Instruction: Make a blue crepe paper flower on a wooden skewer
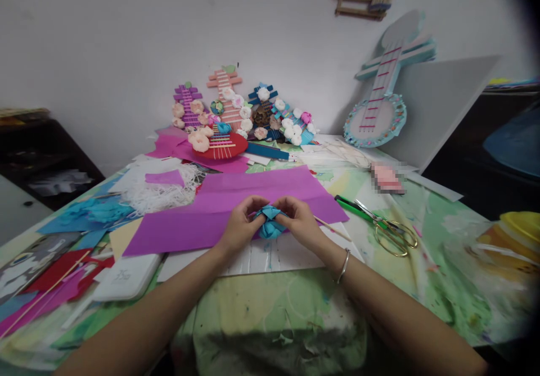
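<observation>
Between both hands is a blue paper flower [271, 227] with folded, layered petals. My left hand [243, 218] pinches its left side, thumb pressed into the petals. From the right, my right hand [300, 220] grips it the same way; a silver bangle [343, 266] circles that wrist. Under the hands lie a large purple paper sheet [169, 232] and a white board [253, 260] with lines of clear glue-like strips. A thin wooden stick [333, 228] rests just beyond my right hand.
Gold-handled scissors [392, 235] and a green cutter [354, 206] lie at right, near a yellow container [510, 241] in plastic. Left are a white box [129, 277], blue crepe paper [93, 213] and white shredded paper [164, 190]. Flower-decorated paper instruments [230, 106] lean against the wall.
</observation>
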`<state>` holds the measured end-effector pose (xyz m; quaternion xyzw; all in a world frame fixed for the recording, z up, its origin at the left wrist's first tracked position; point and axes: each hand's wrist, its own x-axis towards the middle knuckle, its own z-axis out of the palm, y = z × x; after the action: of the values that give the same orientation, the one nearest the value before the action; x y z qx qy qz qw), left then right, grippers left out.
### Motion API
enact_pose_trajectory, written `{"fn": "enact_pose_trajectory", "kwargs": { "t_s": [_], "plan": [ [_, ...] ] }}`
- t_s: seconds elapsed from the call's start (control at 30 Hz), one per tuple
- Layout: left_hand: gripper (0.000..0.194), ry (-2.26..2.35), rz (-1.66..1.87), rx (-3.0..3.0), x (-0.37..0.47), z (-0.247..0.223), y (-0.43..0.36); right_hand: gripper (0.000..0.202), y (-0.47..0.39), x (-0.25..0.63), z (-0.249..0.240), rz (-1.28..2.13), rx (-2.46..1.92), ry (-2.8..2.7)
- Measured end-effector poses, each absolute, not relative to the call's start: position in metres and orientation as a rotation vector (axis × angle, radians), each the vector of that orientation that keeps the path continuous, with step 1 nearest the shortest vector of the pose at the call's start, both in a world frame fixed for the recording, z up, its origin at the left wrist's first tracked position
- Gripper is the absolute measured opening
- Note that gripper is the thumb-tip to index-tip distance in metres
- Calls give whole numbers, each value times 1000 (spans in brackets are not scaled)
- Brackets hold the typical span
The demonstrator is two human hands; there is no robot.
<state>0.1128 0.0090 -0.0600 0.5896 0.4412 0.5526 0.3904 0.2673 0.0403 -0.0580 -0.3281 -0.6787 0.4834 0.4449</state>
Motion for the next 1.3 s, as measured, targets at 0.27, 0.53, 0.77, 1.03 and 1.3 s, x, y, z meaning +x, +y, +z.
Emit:
{"fn": "enact_pose_trajectory", "kwargs": {
  "t_s": [0.27, 0.53, 0.77, 1.03, 1.3],
  "plan": [
    [22, 1031, 1425, 1409, 114, -58, 8, 22, 42, 268, -59, 1415, -759, -1580],
    [14, 1171, 1428, 1564, 116, -56, 4, 15, 38, 267, -57, 1125, -865, -1700],
    [27, 1370, 1431, 1990, 119, -56, -2, 16, 27, 266, -53, 589, -929, -1954],
    [24, 1106, 1442, 1530, 116, -56, 5, 16, 32, 268, -53, 812, -851, -1829],
    [21, 1047, 1428, 1463, 116, -57, 4, 14, 33, 267, -56, 888, -874, -1815]
  ]
}}
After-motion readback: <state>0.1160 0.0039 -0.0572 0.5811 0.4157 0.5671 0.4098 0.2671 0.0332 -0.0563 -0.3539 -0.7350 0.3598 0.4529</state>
